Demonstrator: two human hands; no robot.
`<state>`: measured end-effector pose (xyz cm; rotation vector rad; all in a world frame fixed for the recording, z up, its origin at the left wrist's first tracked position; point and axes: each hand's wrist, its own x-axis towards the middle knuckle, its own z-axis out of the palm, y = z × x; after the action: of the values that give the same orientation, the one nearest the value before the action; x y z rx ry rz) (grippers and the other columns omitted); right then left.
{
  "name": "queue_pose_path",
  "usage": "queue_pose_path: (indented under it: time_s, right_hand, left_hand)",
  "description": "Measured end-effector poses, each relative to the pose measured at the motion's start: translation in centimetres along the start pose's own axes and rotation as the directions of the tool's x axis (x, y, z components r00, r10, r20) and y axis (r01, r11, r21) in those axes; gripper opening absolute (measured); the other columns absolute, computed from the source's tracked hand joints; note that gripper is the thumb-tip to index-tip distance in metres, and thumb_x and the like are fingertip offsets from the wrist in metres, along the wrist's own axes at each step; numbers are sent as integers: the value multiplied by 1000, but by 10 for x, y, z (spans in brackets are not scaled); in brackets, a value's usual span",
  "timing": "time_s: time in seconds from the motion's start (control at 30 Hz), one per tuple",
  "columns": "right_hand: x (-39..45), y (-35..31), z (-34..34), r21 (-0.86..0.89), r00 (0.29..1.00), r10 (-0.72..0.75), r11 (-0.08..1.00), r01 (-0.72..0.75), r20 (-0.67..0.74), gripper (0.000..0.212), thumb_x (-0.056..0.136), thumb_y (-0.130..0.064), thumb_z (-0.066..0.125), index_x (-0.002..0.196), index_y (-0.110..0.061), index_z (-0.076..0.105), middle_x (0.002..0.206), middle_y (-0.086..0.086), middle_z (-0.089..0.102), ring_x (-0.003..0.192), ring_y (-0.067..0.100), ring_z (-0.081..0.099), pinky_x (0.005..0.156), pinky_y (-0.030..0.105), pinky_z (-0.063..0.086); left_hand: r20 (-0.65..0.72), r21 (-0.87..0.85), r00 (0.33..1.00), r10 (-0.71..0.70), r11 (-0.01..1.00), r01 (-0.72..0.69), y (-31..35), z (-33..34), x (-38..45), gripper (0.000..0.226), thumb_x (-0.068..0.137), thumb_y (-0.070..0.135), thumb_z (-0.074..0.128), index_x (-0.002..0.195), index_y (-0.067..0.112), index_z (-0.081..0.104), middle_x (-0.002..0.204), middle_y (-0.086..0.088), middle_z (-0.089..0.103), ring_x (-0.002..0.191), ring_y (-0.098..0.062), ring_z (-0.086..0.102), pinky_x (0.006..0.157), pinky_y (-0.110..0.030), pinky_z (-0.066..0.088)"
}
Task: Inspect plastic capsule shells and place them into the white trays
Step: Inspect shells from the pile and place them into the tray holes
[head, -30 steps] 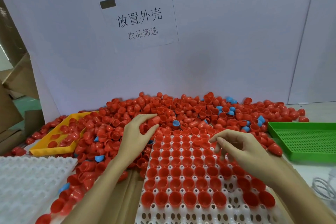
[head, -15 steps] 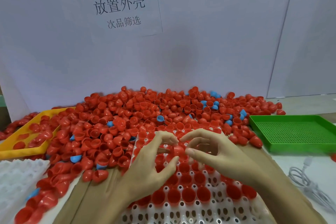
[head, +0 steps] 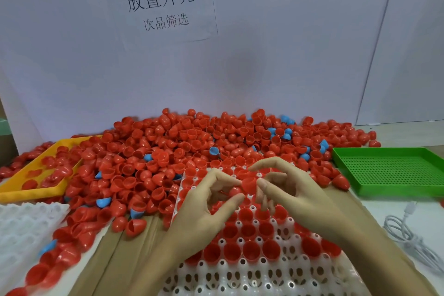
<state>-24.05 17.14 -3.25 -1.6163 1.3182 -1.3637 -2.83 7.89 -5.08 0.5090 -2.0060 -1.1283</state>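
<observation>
A red shell (head: pixel 249 183) is pinched betw. left hand (head: pixel 204 209) & right hand (head: pixel 295 197) fingertips above the part-filled white tray (head: pixel 240 271); if grip is loosened unevenly, it could be dropped & seated shells knocked askew.

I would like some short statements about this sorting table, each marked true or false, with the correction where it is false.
1. Both hands meet on one red shell above the white tray. True.
2. The green tray on the right is full of red shells. False: no shells lie inside it.
3. The yellow tray on the left holds some red shells. True.
4. Every loose shell in the pile is red. False: a few blue ones are mixed in.
5. The nearest rows of the white tray are filled. False: those pockets are empty; the filled rows lie farther back.
</observation>
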Motion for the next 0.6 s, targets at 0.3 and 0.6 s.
queue_pose_path:
  time_s: [0.3,0.6]
  right_hand:
    - [-2,-2,13,-131,998,-55,990,53,-9,27,95,-16,77,120,-23,70,108,-2,77,98,19,76,78,30,62]
    - [-4,-7,15,-81,998,-35,996,30,-56,25,97,-17,74,121,-22,73,95,5,76,85,22,77,72,30,62]
  left_hand:
    - [-2,-223,992,-125,967,121,6,-4,3,20,102,31,65,117,24,77,112,-2,78,92,-25,80,89,-22,58]
    - [82,-437,952,-295,848,301,-1,-5,4,34,98,42,70,114,14,78,95,-13,75,76,-23,73,77,-24,59]
